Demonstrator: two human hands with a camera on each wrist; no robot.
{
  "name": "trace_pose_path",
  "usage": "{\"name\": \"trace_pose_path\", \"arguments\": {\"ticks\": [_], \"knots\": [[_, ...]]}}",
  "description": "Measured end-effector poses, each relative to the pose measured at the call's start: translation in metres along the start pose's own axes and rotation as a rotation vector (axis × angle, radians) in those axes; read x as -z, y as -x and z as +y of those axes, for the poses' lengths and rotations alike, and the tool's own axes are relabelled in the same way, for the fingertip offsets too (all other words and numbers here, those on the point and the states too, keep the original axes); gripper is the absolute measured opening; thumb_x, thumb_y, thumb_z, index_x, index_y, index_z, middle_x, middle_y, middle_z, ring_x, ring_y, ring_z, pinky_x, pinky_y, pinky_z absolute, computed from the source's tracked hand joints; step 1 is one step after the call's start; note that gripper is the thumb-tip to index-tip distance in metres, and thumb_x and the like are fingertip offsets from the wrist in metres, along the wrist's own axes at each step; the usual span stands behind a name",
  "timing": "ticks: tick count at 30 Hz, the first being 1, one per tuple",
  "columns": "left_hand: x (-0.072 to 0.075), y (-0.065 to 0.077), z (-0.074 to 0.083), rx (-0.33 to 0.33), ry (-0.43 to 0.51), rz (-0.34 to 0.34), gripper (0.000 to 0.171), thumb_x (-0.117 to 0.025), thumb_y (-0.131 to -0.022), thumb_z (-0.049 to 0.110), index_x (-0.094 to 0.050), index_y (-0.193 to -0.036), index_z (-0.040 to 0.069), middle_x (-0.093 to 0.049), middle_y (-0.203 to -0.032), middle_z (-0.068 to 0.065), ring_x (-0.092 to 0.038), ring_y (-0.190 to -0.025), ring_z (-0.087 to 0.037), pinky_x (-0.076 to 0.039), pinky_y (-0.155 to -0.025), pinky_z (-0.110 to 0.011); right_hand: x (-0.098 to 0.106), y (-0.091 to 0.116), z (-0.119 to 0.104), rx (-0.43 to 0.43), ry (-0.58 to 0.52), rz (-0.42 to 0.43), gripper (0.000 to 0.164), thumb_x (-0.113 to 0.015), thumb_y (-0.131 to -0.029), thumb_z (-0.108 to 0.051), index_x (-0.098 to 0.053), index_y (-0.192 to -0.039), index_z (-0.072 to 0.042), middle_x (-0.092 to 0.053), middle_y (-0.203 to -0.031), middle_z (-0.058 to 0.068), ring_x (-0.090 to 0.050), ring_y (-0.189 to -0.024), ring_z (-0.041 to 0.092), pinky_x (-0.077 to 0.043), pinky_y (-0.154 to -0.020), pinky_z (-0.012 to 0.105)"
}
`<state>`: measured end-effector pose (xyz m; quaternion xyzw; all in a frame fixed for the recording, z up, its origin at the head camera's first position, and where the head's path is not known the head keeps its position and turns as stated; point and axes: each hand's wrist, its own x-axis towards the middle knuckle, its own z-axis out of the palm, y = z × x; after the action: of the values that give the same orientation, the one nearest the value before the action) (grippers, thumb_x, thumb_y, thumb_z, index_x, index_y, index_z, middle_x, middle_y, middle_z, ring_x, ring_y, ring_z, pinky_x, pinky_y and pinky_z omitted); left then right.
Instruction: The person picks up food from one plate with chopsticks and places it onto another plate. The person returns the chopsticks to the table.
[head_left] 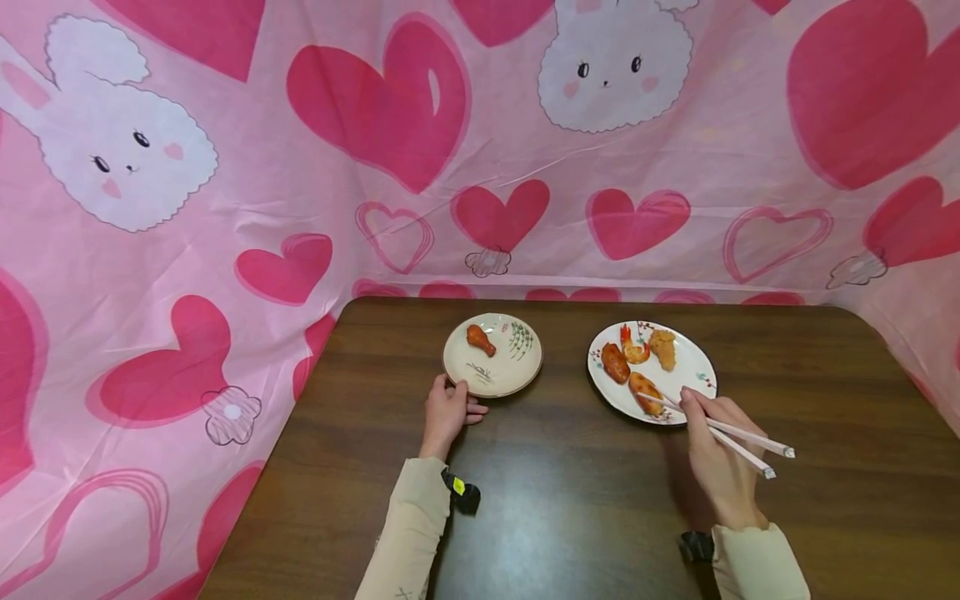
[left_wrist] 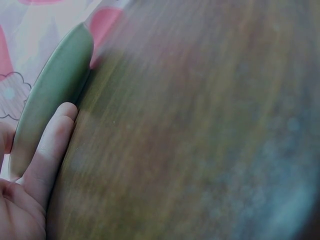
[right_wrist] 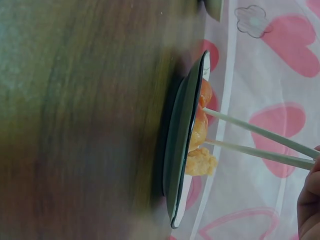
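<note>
My left hand holds the near-left rim of a small cream plate with painted plants. In the left wrist view, one finger lies along the green underside of this plate, the thumb side by its rim. A small drumstick lies on it. With my right hand I grip a pair of white chopsticks. Their tips are at a glazed chicken wing piece, slightly apart, on the near side of a larger white plate. The right wrist view shows the chopsticks reaching over the plate's edge.
Beside the wing piece lie a browned glazed piece, a shrimp and a fried breaded piece. Both plates stand on a dark wooden table. Pink cloth with hearts and rabbits hangs behind and along the sides.
</note>
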<state>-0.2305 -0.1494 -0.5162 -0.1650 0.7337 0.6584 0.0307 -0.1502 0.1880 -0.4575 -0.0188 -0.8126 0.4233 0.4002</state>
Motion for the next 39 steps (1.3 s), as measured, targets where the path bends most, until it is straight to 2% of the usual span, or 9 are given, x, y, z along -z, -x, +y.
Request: {"name": "trace_pose_path", "arguments": {"ticks": [5, 12, 15, 21, 23, 26, 29, 31, 39], "knots": [[0.0, 0.0, 0.0, 0.002, 0.004, -0.006, 0.04, -0.044, -0.1, 0.022, -0.038, -0.136, 0.005, -0.068, -0.087, -0.017, -0.073, -0.069, -0.022, -0.062, -0.061, -0.032, -0.001, -0.001, 0.0, -0.062, -0.006, -0.005, 0.013, -0.071, -0.084, -0.006, -0.077, -0.095, -0.003, -0.054, -0.07, -0.022, -0.04, -0.056, -0.008, -0.028, -0.045, 0.011], [0.0, 0.0, 0.0, -0.003, 0.006, -0.006, 0.042, -0.044, -0.1, 0.022, -0.037, -0.137, 0.004, -0.068, -0.088, -0.018, -0.074, -0.07, -0.022, -0.062, -0.061, -0.032, -0.007, -0.002, 0.0, -0.079, 0.028, 0.037, 0.014, -0.07, -0.086, -0.01, -0.077, -0.095, -0.002, -0.052, -0.073, -0.026, -0.039, -0.058, -0.011, -0.027, -0.047, 0.009], [0.0, 0.0, -0.001, -0.002, 0.004, -0.006, 0.044, -0.044, -0.1, 0.022, -0.036, -0.139, 0.004, -0.068, -0.088, -0.018, -0.074, -0.069, -0.022, -0.062, -0.061, -0.032, -0.011, -0.001, 0.0, -0.075, 0.028, 0.062, 0.015, -0.07, -0.086, -0.009, -0.076, -0.096, 0.001, -0.053, -0.071, -0.019, -0.037, -0.057, -0.011, -0.027, -0.046, 0.009], [0.001, 0.0, -0.001, 0.004, 0.004, -0.005, 0.043, -0.044, -0.1, 0.022, -0.036, -0.138, 0.004, -0.068, -0.087, -0.017, -0.073, -0.069, -0.022, -0.062, -0.061, -0.033, -0.014, 0.001, 0.0, -0.117, 0.044, 0.077, 0.019, -0.07, -0.087, -0.012, -0.075, -0.099, 0.002, -0.064, -0.071, 0.015, -0.037, -0.057, -0.01, -0.027, -0.045, 0.007], [0.001, 0.0, 0.0, 0.002, 0.005, -0.007, 0.043, -0.044, -0.1, 0.022, -0.036, -0.138, 0.004, -0.068, -0.087, -0.017, -0.073, -0.069, -0.021, -0.062, -0.061, -0.032, -0.014, 0.002, 0.0, -0.135, 0.052, 0.076, 0.02, -0.069, -0.088, -0.013, -0.075, -0.1, 0.001, -0.064, -0.073, 0.017, -0.036, -0.056, -0.01, -0.026, -0.045, 0.007], [0.0, 0.001, 0.0, -0.006, 0.008, -0.007, 0.043, -0.044, -0.1, 0.021, -0.036, -0.138, 0.004, -0.068, -0.087, -0.018, -0.073, -0.069, -0.021, -0.062, -0.061, -0.032, -0.014, 0.002, 0.001, -0.152, 0.06, 0.077, 0.02, -0.07, -0.088, -0.015, -0.075, -0.1, 0.0, -0.062, -0.069, 0.003, -0.036, -0.055, -0.009, -0.026, -0.044, 0.008], [0.0, 0.001, 0.001, -0.009, 0.008, -0.007, 0.043, -0.044, -0.1, 0.021, -0.036, -0.138, 0.003, -0.068, -0.087, -0.018, -0.073, -0.069, -0.021, -0.062, -0.061, -0.032, -0.014, 0.002, 0.001, -0.157, 0.049, 0.082, 0.02, -0.07, -0.087, -0.015, -0.075, -0.099, 0.0, -0.054, -0.068, -0.019, -0.036, -0.054, -0.008, -0.026, -0.044, 0.008], [0.0, 0.001, 0.001, -0.008, 0.006, -0.008, 0.044, -0.044, -0.1, 0.021, -0.036, -0.139, 0.003, -0.068, -0.087, -0.018, -0.073, -0.069, -0.021, -0.062, -0.061, -0.032, -0.013, 0.003, 0.002, -0.152, 0.043, 0.083, 0.019, -0.07, -0.087, -0.015, -0.076, -0.099, 0.0, -0.047, -0.069, -0.027, -0.036, -0.054, -0.007, -0.026, -0.044, 0.008], [0.001, 0.001, 0.0, -0.003, 0.003, -0.01, 0.044, -0.044, -0.101, 0.023, -0.035, -0.14, 0.004, -0.068, -0.088, -0.018, -0.074, -0.07, -0.021, -0.062, -0.062, -0.032, -0.013, 0.003, 0.002, -0.135, 0.045, 0.071, 0.018, -0.07, -0.087, -0.013, -0.076, -0.098, -0.001, -0.048, -0.067, -0.019, -0.035, -0.054, -0.007, -0.025, -0.043, 0.009]]}}
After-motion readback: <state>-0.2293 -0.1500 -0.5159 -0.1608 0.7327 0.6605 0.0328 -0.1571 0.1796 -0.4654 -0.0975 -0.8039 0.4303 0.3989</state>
